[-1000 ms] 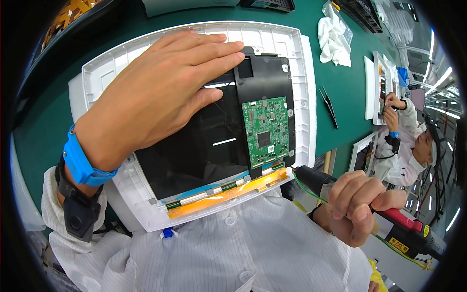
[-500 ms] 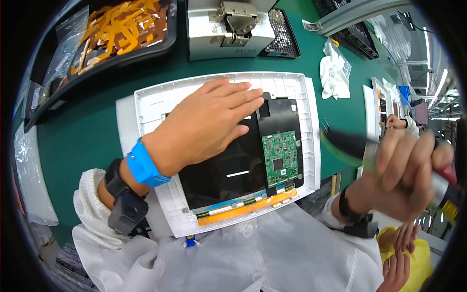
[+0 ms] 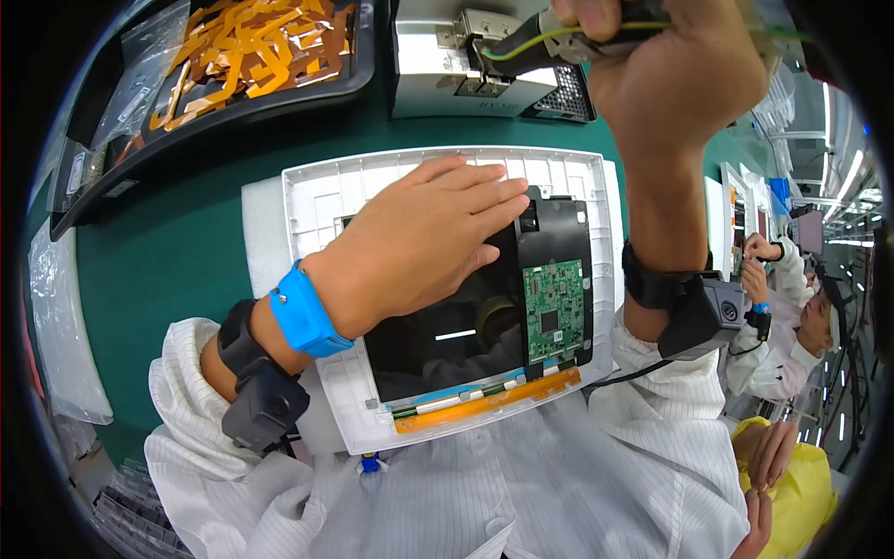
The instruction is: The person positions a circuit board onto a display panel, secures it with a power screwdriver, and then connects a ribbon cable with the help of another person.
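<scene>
My left hand [image 3: 414, 233] lies open and flat on the white plastic housing [image 3: 303, 186], fingers stretched toward its far edge. Inside the housing are a black panel [image 3: 438, 363], a green circuit board [image 3: 551, 321] on a dark plate at the right, and an orange strip [image 3: 494, 401] along the near edge. My right hand [image 3: 684, 84] is closed around an electric screwdriver [image 3: 531, 48] with a black front end and a green-yellow wire. The tool's tip meets the mechanism of a box-shaped screw feeder [image 3: 424, 79] beyond the housing; the exact contact is hard to see.
A black tray [image 3: 358, 79] of orange flex cables stands at the far left. Behind the feeder sits a dark perforated tray [image 3: 570, 98]. White foam [image 3: 261, 219] shows under the housing. At the right, a co-worker [image 3: 792, 326] and a person in yellow [image 3: 792, 484] are nearby.
My right hand has swung the screwdriver from the right side up and left to the feeder. My left hand stays on the housing; the whole view has shifted slightly.
</scene>
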The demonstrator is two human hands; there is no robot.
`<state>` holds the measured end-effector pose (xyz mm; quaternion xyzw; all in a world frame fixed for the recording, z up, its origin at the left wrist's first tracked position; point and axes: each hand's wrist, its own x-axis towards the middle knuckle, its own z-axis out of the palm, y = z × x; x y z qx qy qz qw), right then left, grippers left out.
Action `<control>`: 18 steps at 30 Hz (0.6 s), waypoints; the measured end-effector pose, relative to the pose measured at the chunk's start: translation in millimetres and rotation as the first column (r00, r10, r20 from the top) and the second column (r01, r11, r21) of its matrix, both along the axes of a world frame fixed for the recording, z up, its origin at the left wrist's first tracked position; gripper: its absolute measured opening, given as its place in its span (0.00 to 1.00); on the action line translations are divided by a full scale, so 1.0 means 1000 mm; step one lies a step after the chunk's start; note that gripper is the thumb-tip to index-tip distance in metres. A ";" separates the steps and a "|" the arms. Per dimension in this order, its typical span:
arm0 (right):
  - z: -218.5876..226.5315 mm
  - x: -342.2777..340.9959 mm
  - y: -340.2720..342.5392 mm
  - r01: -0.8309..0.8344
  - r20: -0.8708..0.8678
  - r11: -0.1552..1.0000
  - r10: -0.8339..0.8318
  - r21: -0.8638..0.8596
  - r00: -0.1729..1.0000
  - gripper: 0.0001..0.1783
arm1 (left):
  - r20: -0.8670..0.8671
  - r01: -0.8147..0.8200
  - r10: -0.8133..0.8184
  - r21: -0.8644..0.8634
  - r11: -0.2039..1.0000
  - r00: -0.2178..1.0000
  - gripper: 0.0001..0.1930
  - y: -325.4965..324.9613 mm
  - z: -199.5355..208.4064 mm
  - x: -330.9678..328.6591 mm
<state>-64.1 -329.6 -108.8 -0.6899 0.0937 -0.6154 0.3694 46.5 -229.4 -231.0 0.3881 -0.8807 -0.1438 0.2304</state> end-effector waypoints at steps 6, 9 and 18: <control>-0.001 -0.062 -0.017 -0.010 -0.371 0.870 -0.199 -0.492 0.907 0.07 | -0.017 0.032 -0.032 0.006 0.999 0.999 0.27 -0.005 0.002 -0.006; 0.010 -0.094 0.047 -0.184 -0.302 0.981 0.194 0.060 0.934 0.07 | -0.008 -0.009 0.009 0.008 1.000 1.000 0.26 -0.001 -0.004 -0.002; -0.006 -0.142 0.170 -0.028 -0.143 0.939 0.081 0.343 0.986 0.22 | -0.017 -0.020 0.019 -0.031 0.999 1.000 0.25 -0.001 -0.005 -0.001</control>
